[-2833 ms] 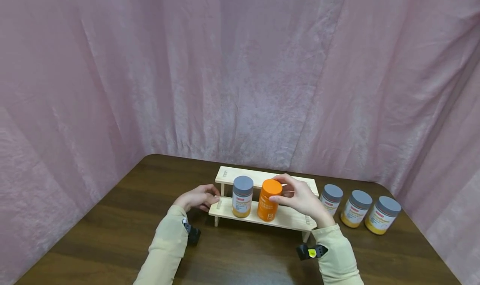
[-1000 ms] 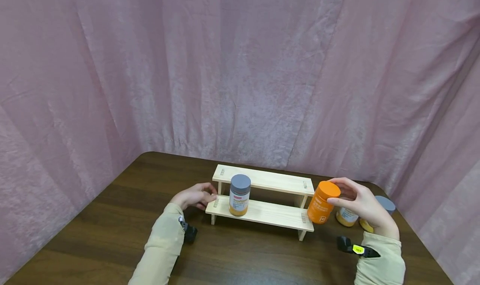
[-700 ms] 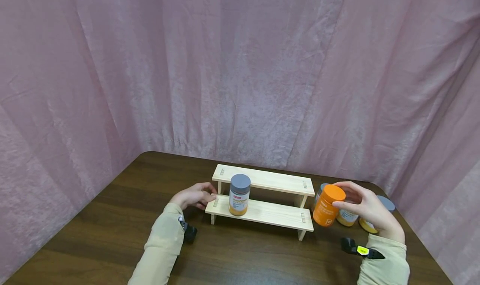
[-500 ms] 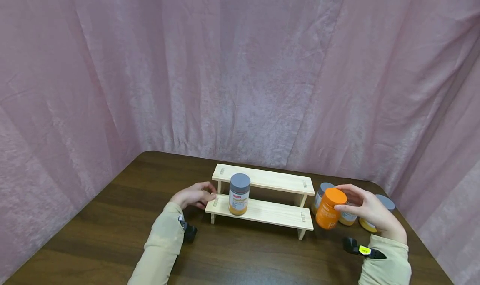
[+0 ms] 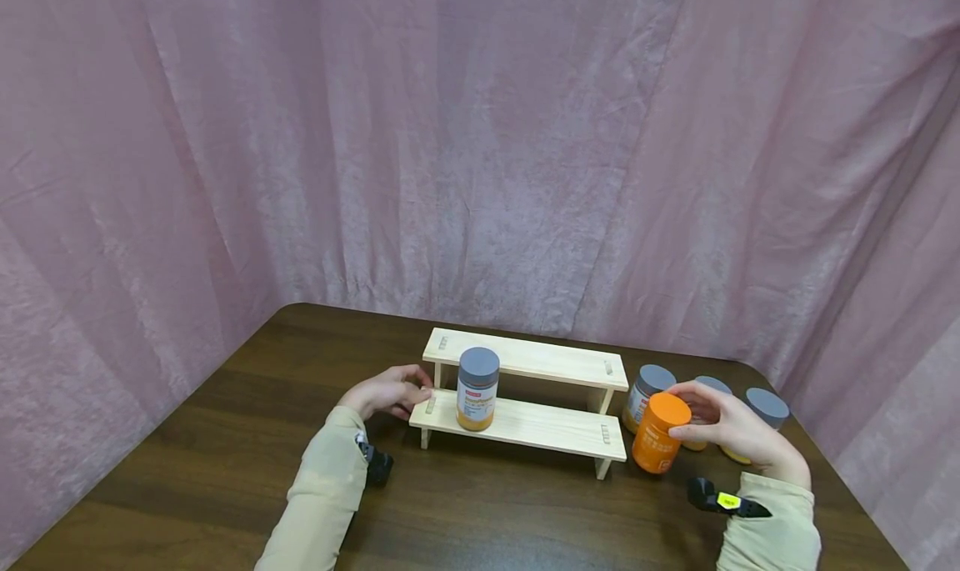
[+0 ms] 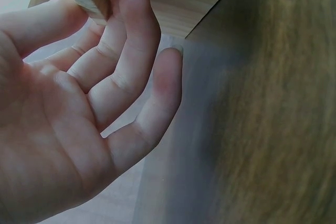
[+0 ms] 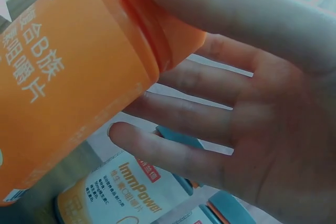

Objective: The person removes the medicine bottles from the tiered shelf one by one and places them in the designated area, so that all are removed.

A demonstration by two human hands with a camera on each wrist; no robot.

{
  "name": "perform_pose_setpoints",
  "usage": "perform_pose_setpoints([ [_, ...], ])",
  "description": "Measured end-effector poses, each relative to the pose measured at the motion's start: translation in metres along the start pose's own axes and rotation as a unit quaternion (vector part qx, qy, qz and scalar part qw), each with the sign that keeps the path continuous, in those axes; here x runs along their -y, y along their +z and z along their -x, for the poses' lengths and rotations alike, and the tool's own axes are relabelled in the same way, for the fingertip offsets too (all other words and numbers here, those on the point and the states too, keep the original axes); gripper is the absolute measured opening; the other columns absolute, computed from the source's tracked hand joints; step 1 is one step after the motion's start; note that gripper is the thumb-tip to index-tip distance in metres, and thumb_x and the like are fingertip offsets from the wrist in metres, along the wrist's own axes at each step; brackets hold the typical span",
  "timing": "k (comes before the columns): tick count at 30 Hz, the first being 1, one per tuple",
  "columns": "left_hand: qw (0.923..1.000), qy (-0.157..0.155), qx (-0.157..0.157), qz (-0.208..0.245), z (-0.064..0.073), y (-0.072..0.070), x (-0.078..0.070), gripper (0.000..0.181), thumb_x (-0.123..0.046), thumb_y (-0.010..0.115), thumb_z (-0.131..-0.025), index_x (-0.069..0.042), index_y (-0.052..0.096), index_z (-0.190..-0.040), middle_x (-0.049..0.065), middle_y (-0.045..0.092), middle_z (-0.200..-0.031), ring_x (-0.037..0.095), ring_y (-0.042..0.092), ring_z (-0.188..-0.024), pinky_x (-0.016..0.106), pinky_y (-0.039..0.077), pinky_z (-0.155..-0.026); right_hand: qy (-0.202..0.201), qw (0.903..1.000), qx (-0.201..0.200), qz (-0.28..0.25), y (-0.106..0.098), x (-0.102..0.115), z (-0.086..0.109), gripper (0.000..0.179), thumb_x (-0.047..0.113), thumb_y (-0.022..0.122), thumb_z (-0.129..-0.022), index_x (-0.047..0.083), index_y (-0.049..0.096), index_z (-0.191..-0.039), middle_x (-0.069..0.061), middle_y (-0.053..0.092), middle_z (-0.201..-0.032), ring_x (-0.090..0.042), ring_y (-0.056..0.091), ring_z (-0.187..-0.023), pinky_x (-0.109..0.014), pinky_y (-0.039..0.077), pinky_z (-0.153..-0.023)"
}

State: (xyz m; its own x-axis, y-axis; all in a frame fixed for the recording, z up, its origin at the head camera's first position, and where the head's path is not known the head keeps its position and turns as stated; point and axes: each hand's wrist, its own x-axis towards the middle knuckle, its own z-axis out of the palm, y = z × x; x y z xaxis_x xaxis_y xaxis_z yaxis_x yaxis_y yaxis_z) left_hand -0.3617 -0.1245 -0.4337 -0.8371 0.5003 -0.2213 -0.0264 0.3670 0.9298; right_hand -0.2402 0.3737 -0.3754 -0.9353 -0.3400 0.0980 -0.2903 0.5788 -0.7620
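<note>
My right hand [image 5: 738, 429] holds an orange supplement bottle [image 5: 660, 438] near its lid, thumb on one side and fingers on the other. The bottle is roughly upright, right of a two-tier wooden shelf rack [image 5: 547, 428]; whether its base touches the table I cannot tell. White lettering shows on it in the right wrist view. At the rack's left end my left hand [image 5: 386, 392] pinches the lower board; the left wrist view shows the thumb and fingertips [image 6: 139, 14] around the board's edge. A grey-lidded bottle [image 5: 477, 392] stands on the lower tier, left of its middle.
Behind the orange bottle and right hand stand a grey-lidded bottle [image 5: 647, 392], a second grey-lidded bottle [image 5: 712, 384] and a third one [image 5: 767, 404], partly hidden. The dark wooden table [image 5: 480, 521] ends at a pink curtain [image 5: 480, 154].
The right hand has carried the orange bottle off the lower tier to the right, then lowered it toward the table in front of the grey-lidded bottles. My left hand stays at the rack's end.
</note>
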Motion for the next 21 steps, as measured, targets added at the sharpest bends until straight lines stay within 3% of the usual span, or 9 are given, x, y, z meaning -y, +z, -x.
perform_pose_setpoints([
  [6,1.0000,0.001,0.004,0.000,0.0004,-0.0003,-0.0009,0.031,-0.020,0.060,-0.094,0.000,0.049,-0.115,-0.001,0.063,-0.082,0.013,0.062,-0.073,0.029,0.051,-0.067,-0.008,0.9998,0.013,-0.015,-0.0005,-0.0050,-0.0001,0.050,0.011,0.069,-0.088,-0.006,0.047,-0.129,0.019,0.066,-0.107,0.002,0.063,-0.097,-0.020,0.051,-0.080],
  [11,1.0000,0.002,0.006,0.000,0.0002,-0.0008,-0.0006,0.032,-0.020,0.059,-0.094,0.000,0.048,-0.116,-0.001,0.063,-0.082,0.013,0.062,-0.074,0.029,0.051,-0.067,-0.029,0.9991,0.022,-0.021,-0.0018,-0.0072,0.0017,0.050,0.008,0.068,-0.088,-0.010,0.045,-0.129,0.020,0.065,-0.107,0.005,0.062,-0.097,-0.019,0.051,-0.079],
  [18,1.0000,-0.002,0.000,-0.004,-0.0009,-0.0009,0.0007,0.030,-0.020,0.060,-0.094,-0.001,0.049,-0.115,0.000,0.062,-0.083,0.014,0.061,-0.074,0.029,0.051,-0.067,-0.021,0.9995,0.017,-0.017,-0.0034,-0.0093,0.0032,0.051,0.008,0.069,-0.088,-0.010,0.045,-0.130,0.023,0.063,-0.108,0.007,0.061,-0.097,-0.018,0.051,-0.078],
  [21,1.0000,-0.005,-0.004,-0.007,-0.0012,-0.0008,0.0004,0.031,-0.021,0.059,-0.093,-0.001,0.050,-0.115,0.001,0.060,-0.085,0.014,0.061,-0.075,0.029,0.051,-0.068,-0.017,0.9998,0.007,-0.006,-0.0035,-0.0041,0.0035,0.052,0.009,0.067,-0.089,-0.008,0.044,-0.132,0.010,0.066,-0.114,0.008,0.059,-0.099,-0.018,0.050,-0.079],
])
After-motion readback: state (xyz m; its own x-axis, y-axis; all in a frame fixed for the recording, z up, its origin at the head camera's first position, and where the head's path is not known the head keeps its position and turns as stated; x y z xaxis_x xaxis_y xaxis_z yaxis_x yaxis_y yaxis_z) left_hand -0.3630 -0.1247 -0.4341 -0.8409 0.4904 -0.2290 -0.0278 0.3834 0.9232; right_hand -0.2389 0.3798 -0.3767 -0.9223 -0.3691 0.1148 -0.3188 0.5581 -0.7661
